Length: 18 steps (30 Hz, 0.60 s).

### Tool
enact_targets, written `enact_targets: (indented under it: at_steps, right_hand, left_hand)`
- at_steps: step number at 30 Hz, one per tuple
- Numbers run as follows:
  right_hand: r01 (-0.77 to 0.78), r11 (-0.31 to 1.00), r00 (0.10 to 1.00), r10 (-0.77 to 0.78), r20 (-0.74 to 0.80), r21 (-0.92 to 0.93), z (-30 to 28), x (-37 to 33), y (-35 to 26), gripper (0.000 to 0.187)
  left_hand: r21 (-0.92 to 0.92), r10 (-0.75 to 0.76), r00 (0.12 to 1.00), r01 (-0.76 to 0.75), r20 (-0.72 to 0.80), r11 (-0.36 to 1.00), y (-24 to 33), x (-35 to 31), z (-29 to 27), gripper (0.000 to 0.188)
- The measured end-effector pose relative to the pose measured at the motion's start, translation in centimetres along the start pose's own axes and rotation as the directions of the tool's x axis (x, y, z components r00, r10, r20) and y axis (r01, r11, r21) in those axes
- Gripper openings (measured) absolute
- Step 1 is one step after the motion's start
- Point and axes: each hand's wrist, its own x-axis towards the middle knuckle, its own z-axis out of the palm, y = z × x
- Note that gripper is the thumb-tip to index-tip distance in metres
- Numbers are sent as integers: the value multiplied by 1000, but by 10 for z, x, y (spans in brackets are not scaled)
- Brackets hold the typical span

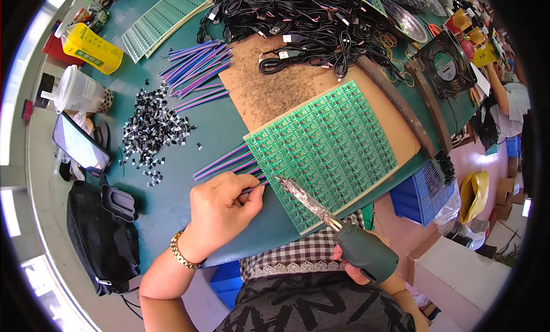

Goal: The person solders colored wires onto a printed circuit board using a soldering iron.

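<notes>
A large green circuit board panel (332, 143) lies at a slant on brown cardboard (269, 86). At its left edge, my left hand (223, 206) is closed in a pinch on a striped ribbon wire (252, 189), whose end meets the board. Several similar ribbon wires (220, 163) lie just beyond this hand, reaching to the board's edge. My right hand (355, 270) is wrapped round the dark green handle of a soldering iron (366, 252); the handle hides part of the hand. The iron's silvery tip points to the board's left edge, close to the pinched wire.
Small black connectors (152, 126) form a pile at left, near bundled ribbon wires (197, 68). Black USB cables (298, 17) heap at the back. Two dark bars (395, 103) and a fan (447, 66) stand right. A phone (80, 143), cup (77, 89) and yellow container (91, 48) line the left.
</notes>
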Motion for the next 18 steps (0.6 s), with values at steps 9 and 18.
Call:
enact_targets:
  at_steps: [9, 18]
  right_hand:
    - [19, 1000, 1000, -19, 5, 22, 5, -2, 5, 33]
    - [-50, 997, 999, 49, 18, 63, 9, -5, 7, 50]
  left_hand:
    - [-1, -6, 1000, 6, 12, 1000, 2, 1, -1, 11]
    - [8, -7, 1000, 7, 22, 1000, 2, 0, -1, 9]
